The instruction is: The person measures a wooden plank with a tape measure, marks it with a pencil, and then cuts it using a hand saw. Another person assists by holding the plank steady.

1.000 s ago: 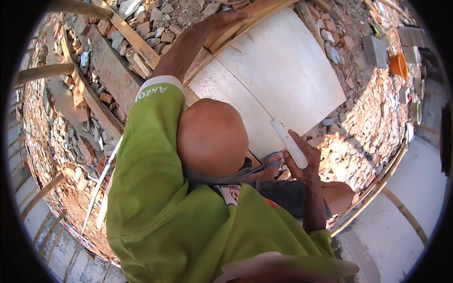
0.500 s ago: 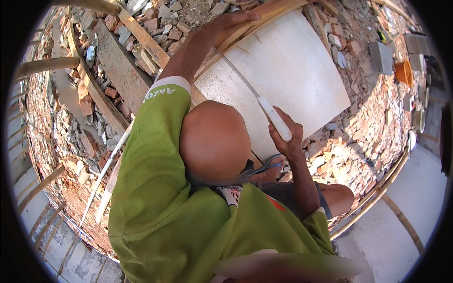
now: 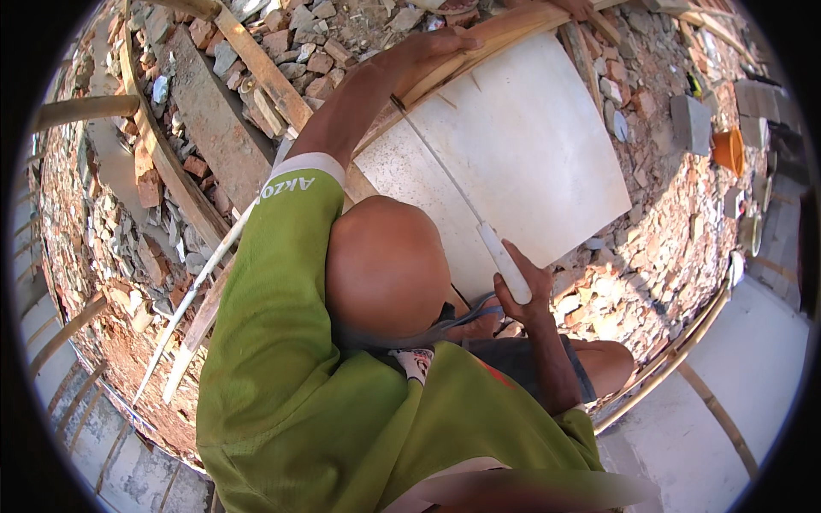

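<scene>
A long wooden plank (image 3: 505, 36) slants across the top of the view, over the edge of a white board. My left hand (image 3: 445, 40) lies over the plank, closed about its near-left part; some of the fingers are hidden. In my right hand (image 3: 528, 292), nearer to me, is the white handle of a handsaw (image 3: 446, 181), with the fingers wrapped round it. Its thin blade runs up and left across the white board (image 3: 547, 154), and the far end reaches the plank's edge just below my left forearm. Fine dust speckles the board there.
Another person's hand (image 3: 575, 8) rests on the plank's far end. Rubble (image 3: 321, 64) and timber strips (image 3: 265, 73) lie left and beyond. To the right are grey blocks (image 3: 689, 124) and an orange container (image 3: 729, 152). My bent knee (image 3: 389, 265) is close to the board.
My right hand has drawn the handsaw back toward me and slightly right. My left hand stays on the plank. Another person's hand now shows at the plank's far end.
</scene>
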`<state>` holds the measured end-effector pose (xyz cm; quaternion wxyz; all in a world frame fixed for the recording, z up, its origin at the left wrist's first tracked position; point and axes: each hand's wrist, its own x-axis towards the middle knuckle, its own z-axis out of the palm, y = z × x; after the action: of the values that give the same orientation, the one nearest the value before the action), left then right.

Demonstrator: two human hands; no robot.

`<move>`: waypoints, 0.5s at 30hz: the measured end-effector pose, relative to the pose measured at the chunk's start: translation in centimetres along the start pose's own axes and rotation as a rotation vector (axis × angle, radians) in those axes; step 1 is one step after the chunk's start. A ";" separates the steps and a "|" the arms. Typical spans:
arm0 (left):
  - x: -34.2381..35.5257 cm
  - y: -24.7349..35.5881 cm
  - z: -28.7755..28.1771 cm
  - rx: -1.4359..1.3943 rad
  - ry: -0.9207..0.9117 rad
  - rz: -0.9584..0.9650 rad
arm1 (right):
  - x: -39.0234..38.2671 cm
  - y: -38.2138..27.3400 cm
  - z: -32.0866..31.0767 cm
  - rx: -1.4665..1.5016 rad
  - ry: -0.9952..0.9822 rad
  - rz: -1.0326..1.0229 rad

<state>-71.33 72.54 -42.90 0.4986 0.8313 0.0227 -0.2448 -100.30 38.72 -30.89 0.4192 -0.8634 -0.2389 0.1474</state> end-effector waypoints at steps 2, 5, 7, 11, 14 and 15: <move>1.3 -1.9 0.2 0.033 0.017 0.054 | -5.3 -0.3 -2.9 -0.015 -0.003 0.008; 3.0 -3.4 0.4 0.014 0.010 -0.132 | -0.9 -1.3 -1.1 0.143 0.014 0.035; 3.0 -0.8 0.7 0.088 0.072 -0.019 | 5.9 0.2 3.2 0.171 0.105 -0.032; 1.5 -0.9 1.1 0.007 -0.028 0.130 | 9.1 0.0 4.8 0.261 0.132 -0.045; 3.1 -4.0 0.9 -0.001 0.125 0.182 | -0.3 1.7 0.5 0.137 0.081 -0.010; 3.1 -4.2 0.9 0.017 0.113 0.112 | -4.0 2.0 -1.9 0.092 0.025 0.016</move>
<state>-70.15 73.25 -48.06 0.5024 0.8478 0.0022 -0.1697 -102.23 34.33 -31.10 0.4601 -0.8469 -0.2196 0.1509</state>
